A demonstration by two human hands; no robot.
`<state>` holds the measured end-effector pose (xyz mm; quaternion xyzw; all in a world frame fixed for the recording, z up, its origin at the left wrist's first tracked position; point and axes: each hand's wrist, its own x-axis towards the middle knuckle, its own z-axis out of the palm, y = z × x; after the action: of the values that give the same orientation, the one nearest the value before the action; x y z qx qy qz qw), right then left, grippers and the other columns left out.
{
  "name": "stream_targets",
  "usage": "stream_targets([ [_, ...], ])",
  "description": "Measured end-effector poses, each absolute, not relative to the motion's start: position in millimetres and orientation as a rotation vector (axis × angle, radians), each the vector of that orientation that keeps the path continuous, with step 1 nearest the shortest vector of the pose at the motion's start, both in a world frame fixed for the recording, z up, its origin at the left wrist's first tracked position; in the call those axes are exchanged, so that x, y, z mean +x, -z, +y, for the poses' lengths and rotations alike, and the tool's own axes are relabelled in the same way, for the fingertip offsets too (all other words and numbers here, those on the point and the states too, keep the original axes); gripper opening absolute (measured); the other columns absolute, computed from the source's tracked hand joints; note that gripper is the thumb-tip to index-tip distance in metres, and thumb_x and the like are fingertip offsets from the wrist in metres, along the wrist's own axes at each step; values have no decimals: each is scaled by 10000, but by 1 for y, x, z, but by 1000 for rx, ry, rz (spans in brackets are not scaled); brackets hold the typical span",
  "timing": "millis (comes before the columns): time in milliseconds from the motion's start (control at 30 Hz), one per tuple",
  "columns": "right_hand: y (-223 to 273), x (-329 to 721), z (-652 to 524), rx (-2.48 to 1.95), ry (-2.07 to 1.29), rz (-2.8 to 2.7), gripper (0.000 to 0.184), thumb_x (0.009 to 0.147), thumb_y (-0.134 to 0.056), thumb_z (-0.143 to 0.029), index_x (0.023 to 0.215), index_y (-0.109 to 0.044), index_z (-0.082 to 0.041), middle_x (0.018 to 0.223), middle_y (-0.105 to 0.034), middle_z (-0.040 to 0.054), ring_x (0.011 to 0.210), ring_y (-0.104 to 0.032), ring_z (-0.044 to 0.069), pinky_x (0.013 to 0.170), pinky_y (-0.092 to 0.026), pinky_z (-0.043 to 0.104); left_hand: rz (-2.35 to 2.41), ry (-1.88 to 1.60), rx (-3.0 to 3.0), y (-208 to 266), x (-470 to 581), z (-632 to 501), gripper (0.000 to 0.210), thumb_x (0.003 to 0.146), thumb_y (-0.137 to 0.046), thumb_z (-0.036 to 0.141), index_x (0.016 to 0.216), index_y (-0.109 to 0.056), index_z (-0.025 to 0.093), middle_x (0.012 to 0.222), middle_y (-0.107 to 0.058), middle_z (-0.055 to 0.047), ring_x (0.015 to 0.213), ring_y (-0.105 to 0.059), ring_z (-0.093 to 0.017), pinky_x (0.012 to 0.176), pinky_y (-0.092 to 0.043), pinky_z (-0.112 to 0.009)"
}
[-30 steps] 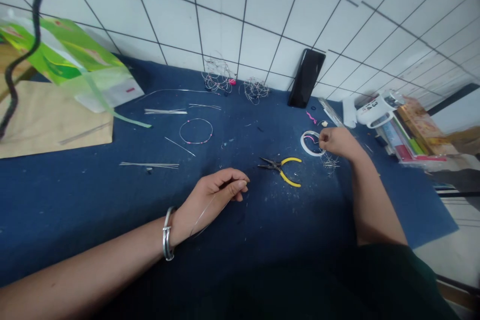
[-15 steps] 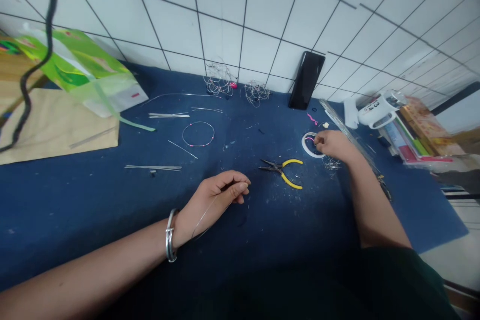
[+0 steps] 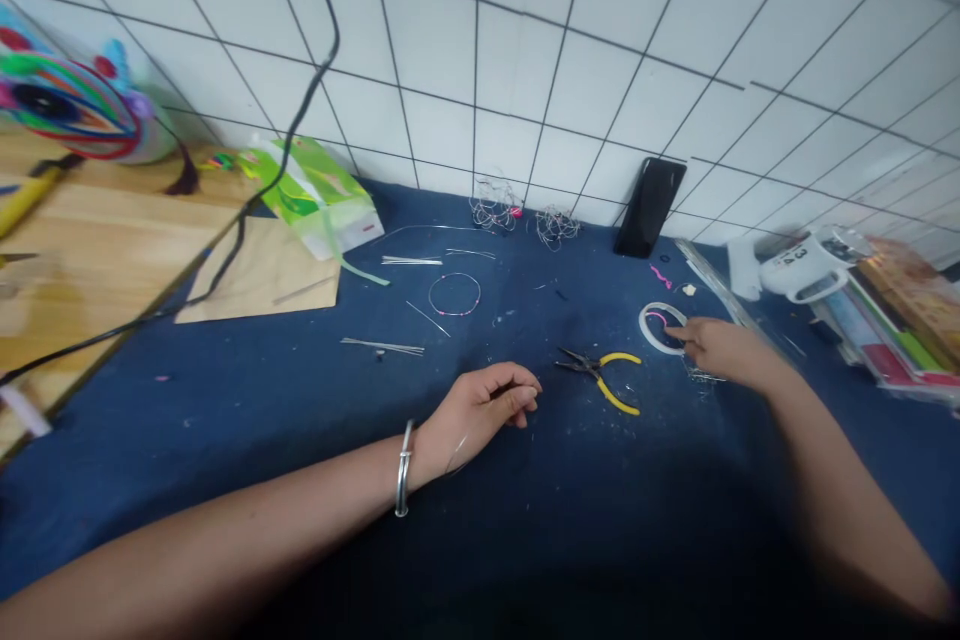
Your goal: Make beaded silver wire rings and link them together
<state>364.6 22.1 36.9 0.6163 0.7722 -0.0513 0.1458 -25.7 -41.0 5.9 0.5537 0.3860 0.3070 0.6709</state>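
Observation:
My left hand [image 3: 491,405], with a silver bangle [image 3: 403,470] on its wrist, is closed in a pinch on a thin wire [image 3: 457,452]. The wire loops back along the wrist; its pinched end is hidden by the fingers. My right hand [image 3: 720,350] reaches its outstretched index finger into a white ring-shaped holder [image 3: 646,332], its other fingers curled. I see nothing held there. Inside the ring lies a pink curved strip [image 3: 658,318], perhaps beads. Between the hands lie pliers [image 3: 600,365] with yellow handles, jaws to the left.
A beaded wire hoop [image 3: 454,294] and straight wires [image 3: 382,347] lie left on the blue mat. Tangled wire bundles [image 3: 556,225] and a black phone [image 3: 651,208] stand by the tiled wall. Further right is a white mug [image 3: 810,265]. A black cable [image 3: 289,140] hangs at left.
The view has shifted left, so things appear further right. My right index finger has straightened from a pinch at the white ring. My left hand keeps its pinch on the wire.

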Motion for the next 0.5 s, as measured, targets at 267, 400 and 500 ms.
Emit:
stream_targets([
  [267, -57, 386, 17, 2106, 66, 2301, 314, 808, -450, -293, 1055, -639, -250, 1054, -656, 42, 900, -614, 216, 780, -464, 329, 832, -740, 1234, -6, -26, -42, 179, 865, -507, 292, 893, -591, 137, 785, -590, -20, 635, -552, -86, 619, -444, -220],
  [400, -48, 391, 16, 2154, 10, 2278, 297, 777, -482, -281, 1004, -670, -241, 1019, -671, 59, 882, -622, 245, 768, -464, 375, 811, -775, 1182, -3, -25, -42, 183, 861, -509, 297, 899, -587, 136, 771, -588, -18, 617, -548, -84, 608, -441, -221],
  [500, -40, 386, 16, 2204, 170, 2328, 237, 741, -544, -274, 904, -711, -228, 933, -695, 80, 826, -628, 260, 741, -455, 397, 807, -793, 1185, -3, -25, -42, 183, 855, -513, 297, 889, -590, 134, 761, -588, -19, 605, -544, -83, 599, -437, -220],
])
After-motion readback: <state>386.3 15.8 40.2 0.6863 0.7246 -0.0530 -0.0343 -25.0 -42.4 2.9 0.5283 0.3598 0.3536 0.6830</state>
